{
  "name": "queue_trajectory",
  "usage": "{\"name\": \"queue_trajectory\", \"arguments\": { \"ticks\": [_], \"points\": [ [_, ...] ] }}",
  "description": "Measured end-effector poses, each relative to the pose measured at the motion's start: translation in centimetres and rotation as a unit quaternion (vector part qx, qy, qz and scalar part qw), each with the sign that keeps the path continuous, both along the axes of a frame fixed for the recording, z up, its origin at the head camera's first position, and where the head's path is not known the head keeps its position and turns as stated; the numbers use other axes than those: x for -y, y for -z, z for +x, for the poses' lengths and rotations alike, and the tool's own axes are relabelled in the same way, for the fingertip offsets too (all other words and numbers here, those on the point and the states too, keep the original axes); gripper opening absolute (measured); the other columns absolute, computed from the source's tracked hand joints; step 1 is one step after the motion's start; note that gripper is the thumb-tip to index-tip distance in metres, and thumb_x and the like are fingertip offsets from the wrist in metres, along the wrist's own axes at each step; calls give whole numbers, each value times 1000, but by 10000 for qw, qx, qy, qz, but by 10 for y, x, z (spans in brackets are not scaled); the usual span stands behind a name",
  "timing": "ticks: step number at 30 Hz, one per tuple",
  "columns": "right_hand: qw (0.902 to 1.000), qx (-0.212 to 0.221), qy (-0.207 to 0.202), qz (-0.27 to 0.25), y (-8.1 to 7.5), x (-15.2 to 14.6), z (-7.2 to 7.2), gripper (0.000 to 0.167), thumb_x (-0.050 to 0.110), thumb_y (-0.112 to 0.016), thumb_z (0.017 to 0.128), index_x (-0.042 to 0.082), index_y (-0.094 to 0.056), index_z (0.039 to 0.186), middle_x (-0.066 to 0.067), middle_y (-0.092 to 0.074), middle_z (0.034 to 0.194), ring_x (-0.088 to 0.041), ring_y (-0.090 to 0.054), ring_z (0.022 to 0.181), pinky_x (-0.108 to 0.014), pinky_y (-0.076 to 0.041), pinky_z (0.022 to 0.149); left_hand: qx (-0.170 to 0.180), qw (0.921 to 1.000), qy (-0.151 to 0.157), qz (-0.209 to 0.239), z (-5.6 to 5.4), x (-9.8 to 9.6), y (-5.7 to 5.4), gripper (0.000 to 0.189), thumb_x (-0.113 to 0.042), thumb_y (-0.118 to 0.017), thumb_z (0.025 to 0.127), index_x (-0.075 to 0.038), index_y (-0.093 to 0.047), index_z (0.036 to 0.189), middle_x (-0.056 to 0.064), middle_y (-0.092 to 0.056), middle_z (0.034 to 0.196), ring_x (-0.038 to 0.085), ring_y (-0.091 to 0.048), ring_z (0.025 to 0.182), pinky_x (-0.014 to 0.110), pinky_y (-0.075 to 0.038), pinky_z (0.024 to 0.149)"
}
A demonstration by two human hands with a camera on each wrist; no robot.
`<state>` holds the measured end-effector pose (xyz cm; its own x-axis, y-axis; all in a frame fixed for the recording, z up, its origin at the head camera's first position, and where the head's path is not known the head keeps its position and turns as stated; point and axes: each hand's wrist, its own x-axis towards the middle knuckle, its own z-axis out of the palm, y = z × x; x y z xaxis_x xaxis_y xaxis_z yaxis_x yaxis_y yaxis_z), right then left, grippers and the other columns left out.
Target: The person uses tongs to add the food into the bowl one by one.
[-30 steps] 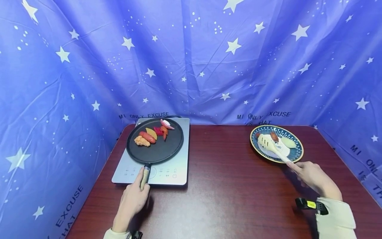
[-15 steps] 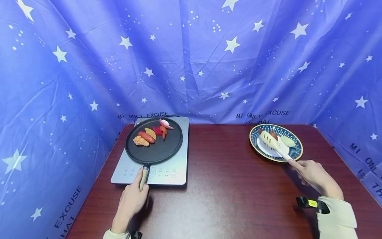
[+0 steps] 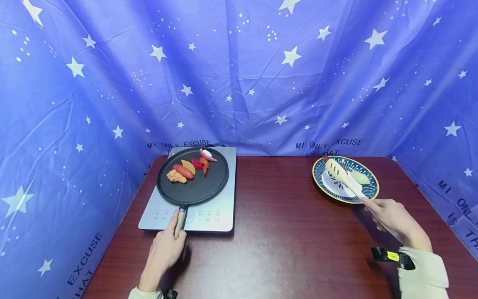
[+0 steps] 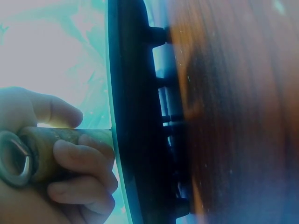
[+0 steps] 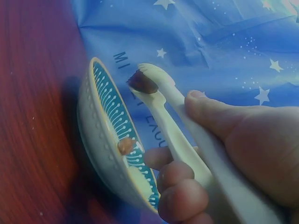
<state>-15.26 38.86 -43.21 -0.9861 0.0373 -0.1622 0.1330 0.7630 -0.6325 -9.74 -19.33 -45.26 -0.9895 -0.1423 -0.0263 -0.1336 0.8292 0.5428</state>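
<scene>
In the head view my left hand [image 3: 166,249] grips the handle [image 3: 180,223] of a round black frying pan [image 3: 201,191]; the left wrist view shows the fingers curled round it. At the right, my right hand [image 3: 397,220] holds cream-coloured tongs [image 3: 340,173] over a blue-patterned plate [image 3: 325,187]. In the right wrist view a dark reddish-brown piece of food [image 5: 142,82] sits between the tips of the tongs, above the rim. On the plate lie a pale green slice [image 3: 360,177] and a brownish piece [image 5: 125,145], mostly hidden in the head view.
The pan stands on a silver induction cooker [image 3: 220,209]. In it lie an orange crumbly piece [image 3: 176,176], a sausage [image 3: 183,171], a yellow wedge [image 3: 188,167] and several other food pieces. A starry blue curtain [image 3: 239,83] borders the dark red table [image 3: 272,199].
The tongs have turned and shifted slightly right and up over the plate. A dark red piece now shows at their tips. The left hand and pan stay nearly still.
</scene>
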Motion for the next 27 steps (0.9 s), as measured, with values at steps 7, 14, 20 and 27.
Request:
{"name": "queue_trajectory", "arguments": {
  "ticks": [7, 14, 20, 27],
  "points": [
    [9997, 94, 175, -151, -2, 2, 0, 71, 58, -40, 93, -8, -62, 100, -5, -53, 63, -18, -54, 52, -32, -44, 49, 48, 10000, -21, 28, 0, 0, -2, 69, -21, -51, 85, -17, -28, 150, 20, -61, 85, 24, -48, 59, 38, -39, 51],
    [9989, 49, 311, -333, 0, 1, 0, 69, 56, -40, 94, -9, -62, 100, -6, -53, 64, -18, -54, 51, -32, -45, 48, 91, 9999, -50, 3, 1, 0, -1, 69, -21, -51, 85, -18, -28, 150, 25, -62, 94, 25, -50, 61, 40, -41, 53],
    [9996, -86, 145, -230, -8, 11, -3, 66, 56, -41, 94, -7, -63, 98, -7, -53, 64, -19, -54, 50, -32, -45, 48, 34, 10000, -32, -10, -1, 0, -1, 69, -21, -51, 85, -16, -28, 150, 20, -60, 83, 23, -46, 57, 38, -40, 52],
    [9998, -112, -127, -84, -9, 25, -6, 62, 55, -42, 94, -4, -63, 96, -5, -52, 62, -21, -55, 50, -32, -44, 48, 64, 10000, -44, 7, 0, 0, 0, 69, -21, -51, 85, -17, -28, 150, 17, -60, 79, 23, -46, 57, 38, -39, 52]
  ]
}}
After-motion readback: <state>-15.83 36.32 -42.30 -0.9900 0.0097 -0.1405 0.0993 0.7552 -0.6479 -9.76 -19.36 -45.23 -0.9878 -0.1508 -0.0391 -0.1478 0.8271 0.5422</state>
